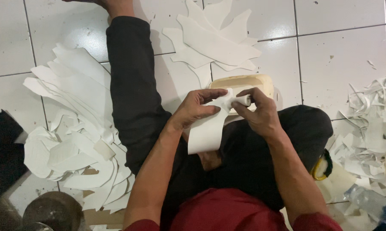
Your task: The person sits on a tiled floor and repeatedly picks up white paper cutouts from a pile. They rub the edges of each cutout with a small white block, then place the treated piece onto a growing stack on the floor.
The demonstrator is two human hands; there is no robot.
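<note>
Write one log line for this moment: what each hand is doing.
left hand: holds white cut sheet | right hand: pinches its rolled top end | behind: cream tray | floor: white cut pieces

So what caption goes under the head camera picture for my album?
Both hands, left hand and right hand, hold a white sheet above a tiled floor.

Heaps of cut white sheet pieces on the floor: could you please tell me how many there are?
3: a large heap by the outstretched leg, a fanned stack beyond the hands, and a scrap pile at the frame's right edge, where more may be hidden.
</note>
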